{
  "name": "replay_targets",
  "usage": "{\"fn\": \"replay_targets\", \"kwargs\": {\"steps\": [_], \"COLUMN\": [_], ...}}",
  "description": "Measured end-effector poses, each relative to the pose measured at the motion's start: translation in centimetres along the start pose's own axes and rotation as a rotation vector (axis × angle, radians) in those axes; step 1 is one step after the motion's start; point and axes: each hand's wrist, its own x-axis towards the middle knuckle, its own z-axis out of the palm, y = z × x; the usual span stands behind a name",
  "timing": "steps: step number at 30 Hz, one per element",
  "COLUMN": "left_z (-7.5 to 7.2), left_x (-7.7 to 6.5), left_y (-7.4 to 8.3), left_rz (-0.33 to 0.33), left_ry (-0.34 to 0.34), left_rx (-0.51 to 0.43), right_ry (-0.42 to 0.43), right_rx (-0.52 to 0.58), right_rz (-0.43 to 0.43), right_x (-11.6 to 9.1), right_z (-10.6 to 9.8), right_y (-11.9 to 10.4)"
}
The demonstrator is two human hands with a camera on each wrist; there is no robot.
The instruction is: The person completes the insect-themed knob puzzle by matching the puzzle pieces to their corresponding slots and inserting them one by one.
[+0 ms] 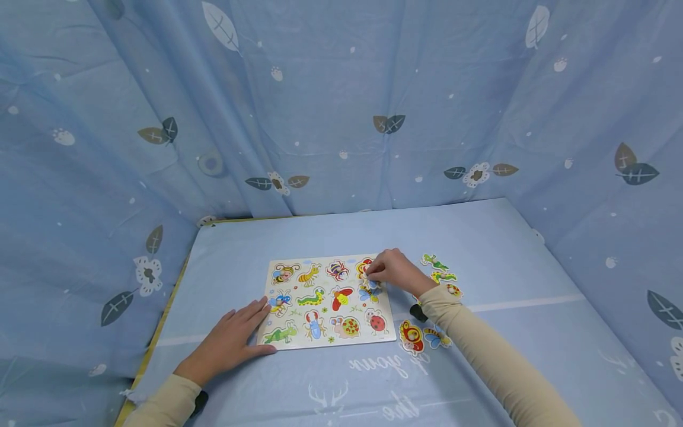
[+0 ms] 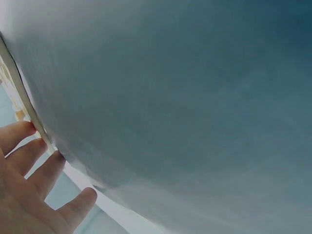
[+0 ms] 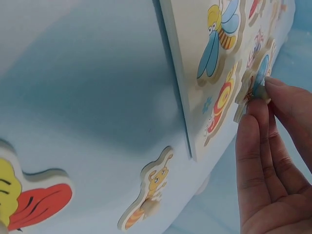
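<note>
A pale wooden insect puzzle board (image 1: 320, 320) lies flat on the table. My left hand (image 1: 233, 338) rests at its left side with spread, extended fingers; in the left wrist view the fingertips (image 2: 24, 127) touch the board's edge. My right hand (image 1: 397, 273) is over the board's upper right corner. Thumb and fingers of the right hand (image 3: 278, 161) pinch the small knob of a wooden puzzle piece (image 3: 263, 66) with a blue patch. The piece is held tilted above the board, beside the printed butterfly (image 3: 223, 102); its full picture is hidden.
Loose knobbed pieces lie right of the board: a grasshopper (image 1: 434, 262), a caterpillar (image 1: 444, 277), a red butterfly (image 1: 411, 337) and a blue-winged insect (image 1: 437, 338). A bee piece (image 1: 284, 273) with a knob sits in the board's upper left. Patterned blue curtains (image 1: 341, 101) surround the table.
</note>
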Motion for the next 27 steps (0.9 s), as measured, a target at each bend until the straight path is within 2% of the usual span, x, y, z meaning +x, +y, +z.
{"fn": "replay_targets", "kwargs": {"steps": [11,27], "left_z": [0.0,-0.2], "left_x": [0.0,0.0], "left_y": [0.1,0.2], "left_rz": [0.003,0.001], "left_ry": [0.009,0.000], "left_rx": [0.007,-0.003], "right_ry": [-0.010,-0.020], "right_rx": [0.003,-0.023], "right_rz": [0.006,-0.114], "right_x": [0.4,0.5], "right_z": [0.8,1.8], "right_y": [-1.0,-1.7]}}
